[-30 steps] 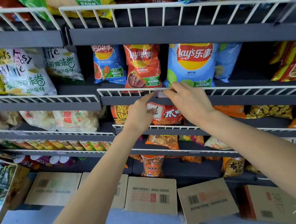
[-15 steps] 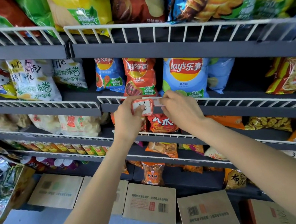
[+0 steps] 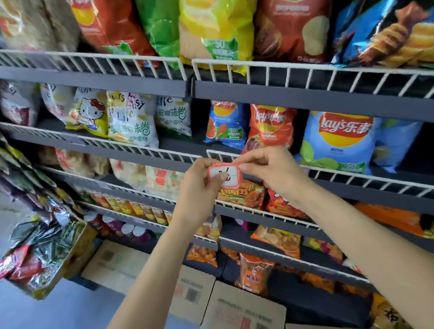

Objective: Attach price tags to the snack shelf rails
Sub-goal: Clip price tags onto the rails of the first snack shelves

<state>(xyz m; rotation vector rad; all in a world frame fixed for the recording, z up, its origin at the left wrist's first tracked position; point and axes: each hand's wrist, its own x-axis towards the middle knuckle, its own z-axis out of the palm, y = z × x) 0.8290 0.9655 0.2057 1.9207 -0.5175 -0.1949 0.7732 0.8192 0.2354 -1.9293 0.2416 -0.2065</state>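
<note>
A red-bordered white price tag point(image 3: 226, 174) with handwritten marks sits between both hands, just in front of the white wire rail point(image 3: 358, 175) of the middle snack shelf. My left hand point(image 3: 199, 188) pinches the tag's left edge with thumb and fingers. My right hand point(image 3: 270, 169) pinches its upper right corner. The tag faces me. Whether it touches the rail behind it is unclear. Lay's chip bags point(image 3: 340, 140) stand on the shelf right behind that rail.
Grey shelves with white wire rails run across the view, packed with chip and snack bags point(image 3: 216, 18). Cardboard boxes point(image 3: 245, 320) lie on the blue floor below. An open box of foil snack packs point(image 3: 46, 254) sits at the left.
The view has tilted up and come closer to the shelf. The tag has turned to face me fully, and both hands have shifted slightly left along the rail with it.
</note>
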